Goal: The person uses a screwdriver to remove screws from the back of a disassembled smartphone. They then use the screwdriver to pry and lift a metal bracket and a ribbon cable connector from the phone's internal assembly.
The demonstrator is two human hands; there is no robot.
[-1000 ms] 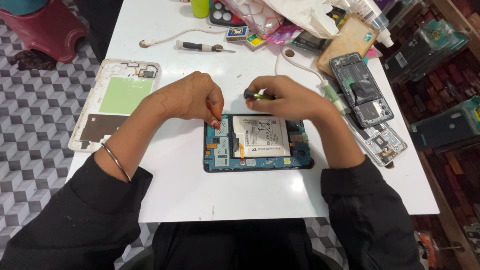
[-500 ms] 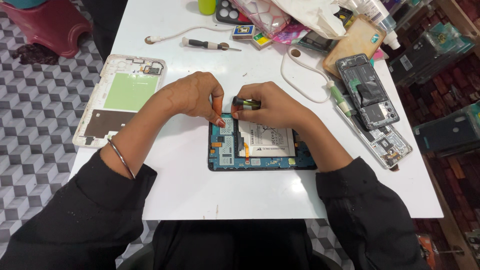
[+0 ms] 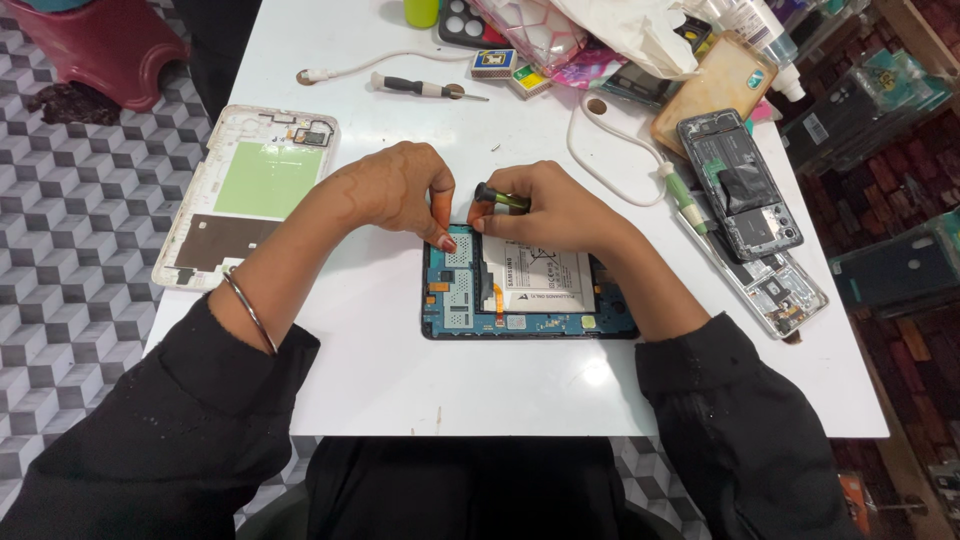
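1. White table (image 3: 380, 370): work surface; everything below lies on it.
2. Opened tablet (image 3: 528, 290): lies flat in front of me, back removed, blue circuit boards and white battery (image 3: 540, 285) exposed. Both my hands work at its top edge.
3. Tablet back cover (image 3: 250, 195): lies inner side up, well to the left of the tablet, near the table's left edge, apart from my hands.
4. Opened phones (image 3: 745, 200): two lie at the right side of the table, well apart from the tablet.
5. My left hand (image 3: 395, 190): rests at the tablet's top left corner, fingers curled and pressed together, fingertips down on the corner of the frame. I cannot tell whether they pinch any part.
6. My right hand (image 3: 555, 210): rests over the tablet's top edge, fingers closed around a small screwdriver (image 3: 500, 197), whose dark and green handle points toward my left hand.
7. Spare screwdriver (image 3: 425, 88): lies near the table's far edge, beside a white cable (image 3: 360, 65).
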